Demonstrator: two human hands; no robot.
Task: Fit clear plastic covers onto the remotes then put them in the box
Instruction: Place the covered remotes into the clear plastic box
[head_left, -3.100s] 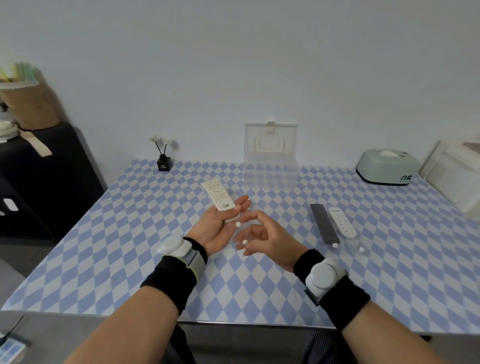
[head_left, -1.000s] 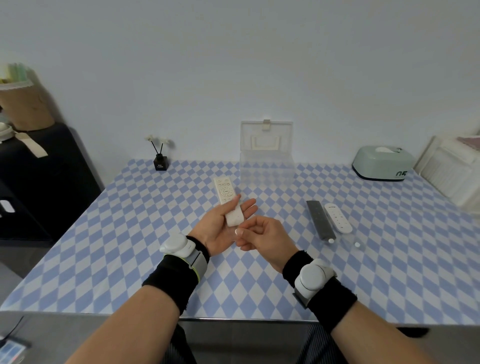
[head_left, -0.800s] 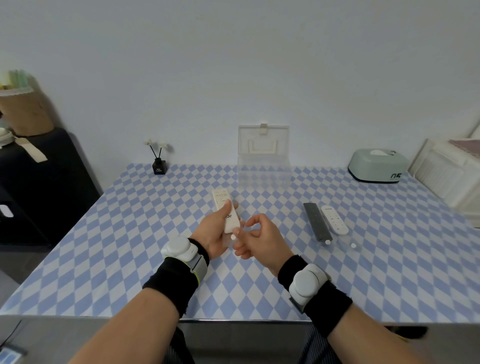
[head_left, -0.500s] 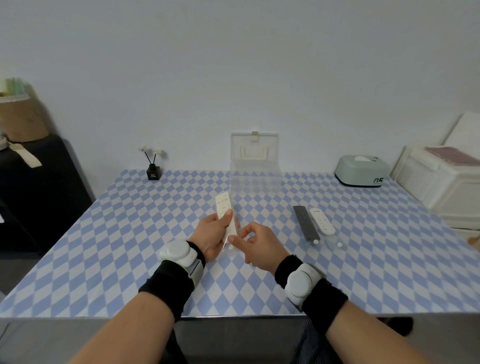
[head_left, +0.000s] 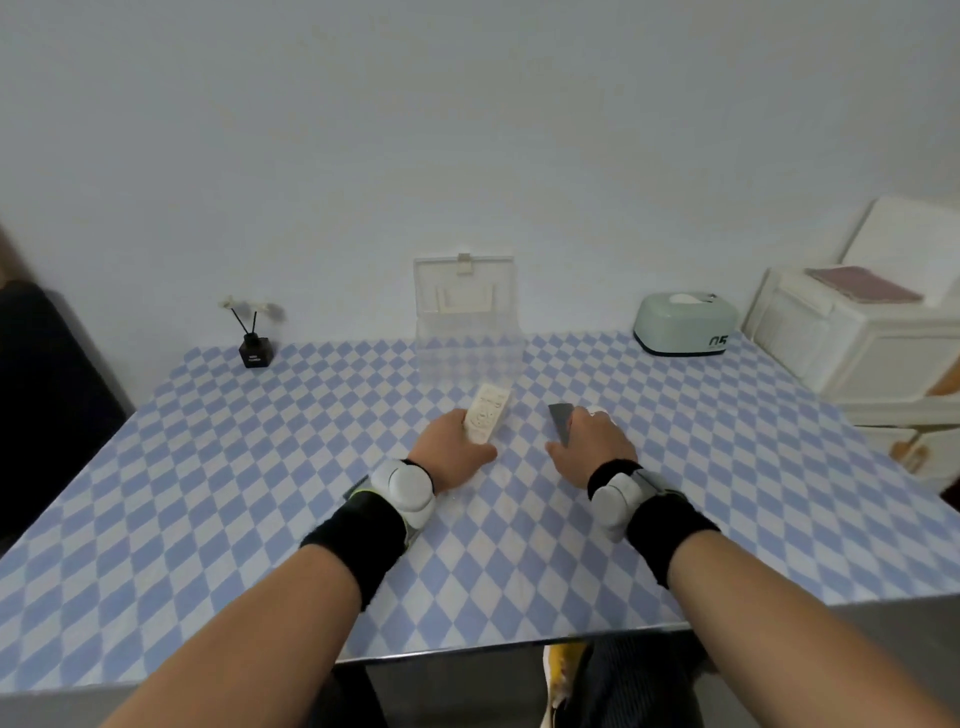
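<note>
Left hand (head_left: 453, 451) gripping white remote (head_left: 486, 420), right hand (head_left: 592, 446) over dark remote (head_left: 561, 422)

hands parted — right hand (head_left: 592, 441) now over black remote (head_left: 560, 422)

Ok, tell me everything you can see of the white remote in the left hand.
The white remote is a slim, cream-white plastic bar with faint rows of pale buttons on its upper face. It points away from the person and slightly right, toward the clear box behind it, which it does not touch. The left hand grips its near end, hiding that part; the far end sticks out free above the checked table. Whether a clear cover is on it cannot be told.
</note>
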